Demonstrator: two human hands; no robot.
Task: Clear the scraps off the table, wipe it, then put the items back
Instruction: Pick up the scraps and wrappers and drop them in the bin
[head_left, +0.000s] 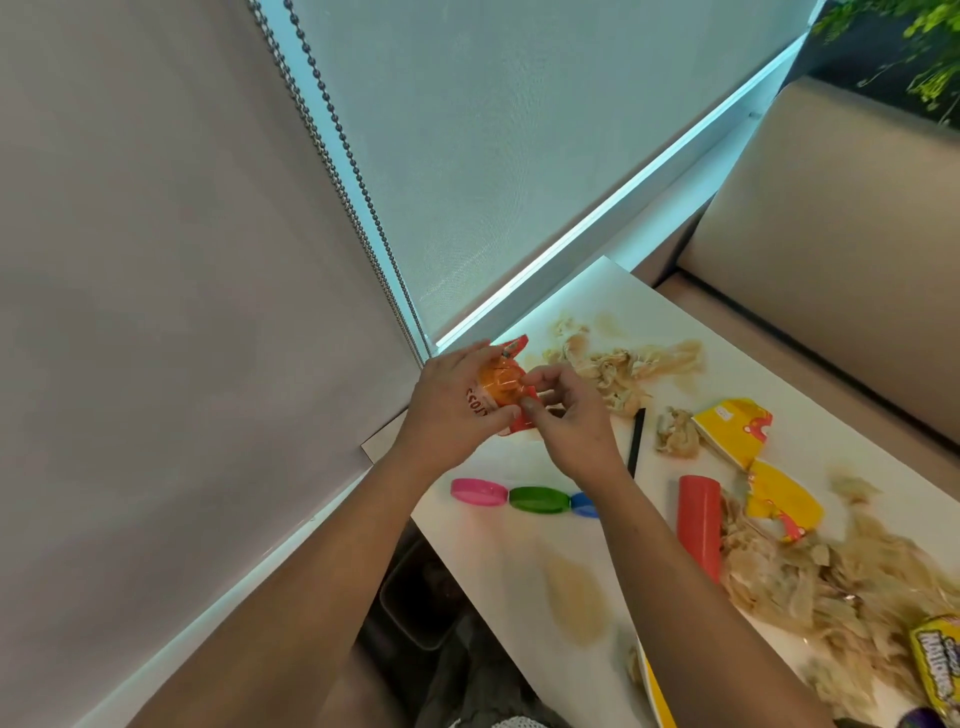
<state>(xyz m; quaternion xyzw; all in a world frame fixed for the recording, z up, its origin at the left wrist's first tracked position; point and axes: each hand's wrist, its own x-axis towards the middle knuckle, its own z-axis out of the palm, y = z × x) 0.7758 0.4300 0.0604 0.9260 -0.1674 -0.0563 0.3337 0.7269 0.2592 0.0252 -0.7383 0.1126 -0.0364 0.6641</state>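
**Crumpling a wrapper over the table's corner**

The orange-and-red wrapper (501, 387) is off the table, held in the air above its far left corner. The left hand (452, 410) grips it, fingers curled round its bulging middle, and the right hand (566, 415) pinches its near edge between thumb and fingertips.

The step looks like balling up this scrap before binning it. To do it well, fold the loose red ends inward and squeeze until the wrapper stays in one hand. That frees the other hand to gather more. A dark bin-like container (415, 597) sits below the table's (519, 545) near edge, so the drop is probably short. Crumbs may fall from the wrapper, so it is best kept over the table or the bin.

Beige shreds (623, 369) lie just beyond the hands, and a larger heap (831, 582) spreads at the right. Torn yellow wrappers (735, 428) lie between the two. These look like the next scraps to clear. The pink (478, 491), green (538, 500) and blue (584, 505) caps, a red tube (701, 525) and a black stick (636, 441) look like items to keep.

Red letters show on the held wrapper beside the left hand, but too few to make a word. A yellow packet (937, 660) at the lower right seems to read "Mallows", though it is blurred.
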